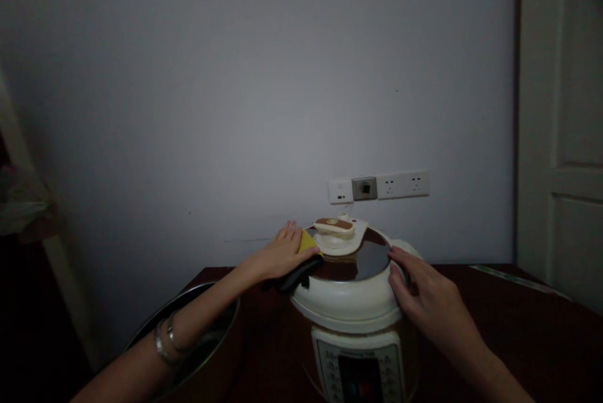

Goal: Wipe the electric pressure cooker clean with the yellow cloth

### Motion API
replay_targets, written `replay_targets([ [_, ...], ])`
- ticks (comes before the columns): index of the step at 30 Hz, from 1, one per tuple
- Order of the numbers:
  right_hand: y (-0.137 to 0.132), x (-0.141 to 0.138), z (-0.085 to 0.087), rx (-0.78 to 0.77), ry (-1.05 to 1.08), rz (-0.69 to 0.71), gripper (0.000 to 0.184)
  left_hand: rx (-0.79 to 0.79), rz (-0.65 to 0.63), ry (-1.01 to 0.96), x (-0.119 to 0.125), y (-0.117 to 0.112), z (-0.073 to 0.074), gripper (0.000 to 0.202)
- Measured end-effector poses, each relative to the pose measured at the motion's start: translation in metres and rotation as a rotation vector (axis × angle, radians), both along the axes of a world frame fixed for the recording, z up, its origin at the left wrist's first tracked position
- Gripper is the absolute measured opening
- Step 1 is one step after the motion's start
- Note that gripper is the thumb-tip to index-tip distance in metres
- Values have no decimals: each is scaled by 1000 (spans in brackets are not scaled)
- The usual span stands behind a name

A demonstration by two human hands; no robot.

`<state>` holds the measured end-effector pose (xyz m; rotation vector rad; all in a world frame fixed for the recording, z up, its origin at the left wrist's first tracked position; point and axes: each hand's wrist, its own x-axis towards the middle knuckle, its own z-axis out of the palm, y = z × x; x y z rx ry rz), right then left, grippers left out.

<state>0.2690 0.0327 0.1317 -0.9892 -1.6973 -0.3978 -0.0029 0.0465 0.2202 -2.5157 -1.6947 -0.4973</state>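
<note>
A white electric pressure cooker [348, 296] with a dark glossy lid top stands in front of me, its control panel facing my way. On the lid sits a cream and brown handle [334, 227]. My left hand [285, 252] presses a yellow and black cloth [308, 243] against the left side of the lid, fingers closed over it. At the lid's right rim rests my right hand [421, 284], its fingers apart and touching the white edge, with nothing held in it.
A large round pot [226, 340] stands left of the cooker, under my left forearm. Wall sockets [402, 184] are behind the cooker. The dark red table [509, 321] extends right, with a patterned strip [518, 280] near its back edge. A pale door [560, 127] is at the right.
</note>
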Motion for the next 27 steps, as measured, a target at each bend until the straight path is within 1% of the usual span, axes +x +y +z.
replay_targets([
  [2,0,0,0,8,-15,-6,32,91,62,32,6,-14,-8,74],
  [5,1,0,-1,12,-20,-10,33,40,64,51,12,-29,-16,80],
  [8,1,0,-2,12,-11,-10,33,-69,21,64,10,-33,-15,90],
  [11,1,0,-2,13,-13,-10,33,-142,-47,52,2,-27,-8,81],
  [13,1,0,-2,26,-17,-16,32,-166,-99,27,-3,-18,-3,74],
  [15,1,-1,-2,47,-21,-28,32,-192,-151,-13,-6,-5,1,67],
  [17,2,-1,-2,66,-31,-39,32,-227,-232,-69,-8,14,5,58],
  [19,2,-1,-2,79,-34,-49,31,-277,-344,-136,-10,36,9,52],
  [20,1,-2,-2,81,-31,-52,31,-315,-370,-174,-12,48,10,47],
  [21,1,-2,-2,80,-26,-55,31,-367,-341,-218,-13,60,10,42],
  [22,1,-2,-2,79,-22,-57,30,-421,-270,-262,-14,71,10,37],
  [24,1,-3,-2,74,-16,-56,30,-489,-145,-321,-14,88,9,33],
  [25,1,-4,-2,76,-14,-57,29,-504,-112,-341,-12,94,9,33],
  [27,1,-5,-3,88,-16,-65,29,-476,-112,-408,-5,102,9,30],
])
